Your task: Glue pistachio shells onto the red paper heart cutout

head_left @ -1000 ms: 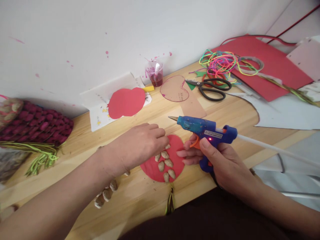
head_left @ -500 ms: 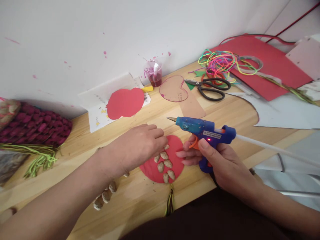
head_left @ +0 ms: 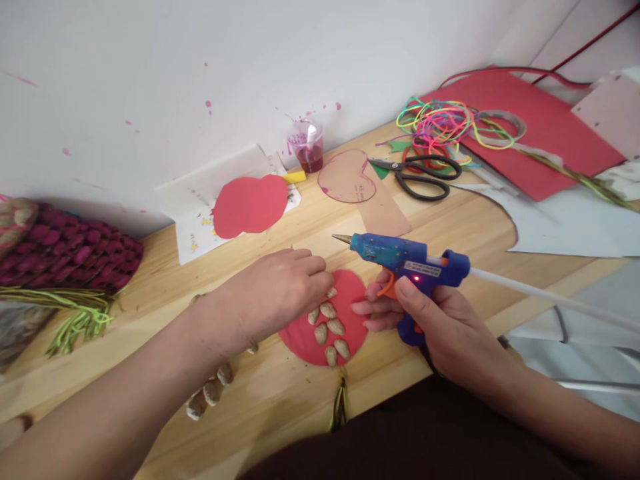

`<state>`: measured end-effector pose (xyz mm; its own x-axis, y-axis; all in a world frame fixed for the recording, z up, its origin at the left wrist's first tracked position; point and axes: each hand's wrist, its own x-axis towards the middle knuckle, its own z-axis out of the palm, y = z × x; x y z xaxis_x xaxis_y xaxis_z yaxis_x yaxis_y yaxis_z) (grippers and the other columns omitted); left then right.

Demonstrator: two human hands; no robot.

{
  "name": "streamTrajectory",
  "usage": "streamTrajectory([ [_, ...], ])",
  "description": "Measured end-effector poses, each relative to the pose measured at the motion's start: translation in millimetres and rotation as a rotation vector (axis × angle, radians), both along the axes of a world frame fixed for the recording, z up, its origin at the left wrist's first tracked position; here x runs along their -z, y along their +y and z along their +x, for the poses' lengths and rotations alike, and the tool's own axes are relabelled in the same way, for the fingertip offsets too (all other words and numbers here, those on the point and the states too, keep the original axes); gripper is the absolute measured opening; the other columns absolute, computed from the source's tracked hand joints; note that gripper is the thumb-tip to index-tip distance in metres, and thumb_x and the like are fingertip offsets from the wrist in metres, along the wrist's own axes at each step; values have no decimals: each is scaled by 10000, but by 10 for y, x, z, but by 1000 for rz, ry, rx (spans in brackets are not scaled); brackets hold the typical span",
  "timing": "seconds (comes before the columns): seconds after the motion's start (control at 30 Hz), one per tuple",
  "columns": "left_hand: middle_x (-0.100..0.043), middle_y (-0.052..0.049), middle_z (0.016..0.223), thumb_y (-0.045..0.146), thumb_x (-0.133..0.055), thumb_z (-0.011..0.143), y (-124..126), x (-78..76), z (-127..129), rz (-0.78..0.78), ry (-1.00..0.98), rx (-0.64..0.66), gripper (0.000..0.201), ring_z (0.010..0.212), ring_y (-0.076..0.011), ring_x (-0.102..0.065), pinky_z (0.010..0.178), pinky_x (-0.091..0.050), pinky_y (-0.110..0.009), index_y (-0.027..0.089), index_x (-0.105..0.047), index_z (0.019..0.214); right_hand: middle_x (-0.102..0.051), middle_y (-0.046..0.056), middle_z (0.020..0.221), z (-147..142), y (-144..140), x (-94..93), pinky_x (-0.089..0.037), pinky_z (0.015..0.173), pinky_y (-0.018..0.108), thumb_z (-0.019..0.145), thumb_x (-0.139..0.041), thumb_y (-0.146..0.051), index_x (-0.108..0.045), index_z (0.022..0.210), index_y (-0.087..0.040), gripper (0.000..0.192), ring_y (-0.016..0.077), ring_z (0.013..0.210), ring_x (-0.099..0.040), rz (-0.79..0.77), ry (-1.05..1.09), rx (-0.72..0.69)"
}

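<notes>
- Shells [head_left: 330,327], pale, ridged and almond-shaped, lie in a loose cluster on a flat red paper cutout [head_left: 350,297] with a rounded outline, at the near edge of the wooden table [head_left: 450,220].
- Left hand [head_left: 280,290] rests palm down on the cutout's left side, fingertips pressing on the topmost shell.
- Right hand [head_left: 440,320], just right of the cutout, is wrapped tight round the handle of a blue plastic glue gun [head_left: 405,257]; its brass tip points left above the cutout, and a white glue stick juts from the back.
- More shells lie left of the cutout, partly under the left forearm.
- Beyond the cutout: a second red paper shape [head_left: 250,203], a brown card heart [head_left: 347,177], black scissors [head_left: 425,177], a small cup [head_left: 309,147] and tangled neon cords [head_left: 440,123].
</notes>
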<state>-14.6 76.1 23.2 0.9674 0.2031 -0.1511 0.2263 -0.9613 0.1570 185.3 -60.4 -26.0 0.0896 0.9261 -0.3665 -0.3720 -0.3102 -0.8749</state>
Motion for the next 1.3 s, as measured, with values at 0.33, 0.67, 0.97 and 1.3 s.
streamTrajectory([
  [0.33,-593,-37,806,249,-473,1037,-18,10,-5,-10,-8,-24,230,727,-174,-542,669,-415,-315,165,-641,904,-783,73,907,5,16,-14,-675,740,332,865,-704,-555,-730,935,-209,354,243,869,-791,-14,8,1],
  [0.67,-662,-68,941,233,-489,1021,-42,-107,-240,2,-203,-242,208,834,-178,-620,707,-483,-292,181,-691,1031,-770,51,905,7,8,0,-668,727,290,880,-695,-543,-729,938,-226,323,222,859,-789,31,-5,-5],
  [0.97,-650,-73,935,246,-492,1028,-182,34,-141,-113,-235,-269,220,840,-169,-620,723,-505,-279,172,-695,985,-761,48,917,-1,18,-40,-669,733,280,875,-699,-547,-721,933,-226,327,204,849,-784,10,-15,-10],
  [1.3,-691,-69,955,218,-589,983,-242,148,-231,-22,-447,-336,118,897,-195,-628,776,-513,-324,181,-690,1030,-741,45,898,8,29,-18,-671,717,278,867,-708,-548,-719,918,-204,348,217,858,-787,23,-13,-18],
])
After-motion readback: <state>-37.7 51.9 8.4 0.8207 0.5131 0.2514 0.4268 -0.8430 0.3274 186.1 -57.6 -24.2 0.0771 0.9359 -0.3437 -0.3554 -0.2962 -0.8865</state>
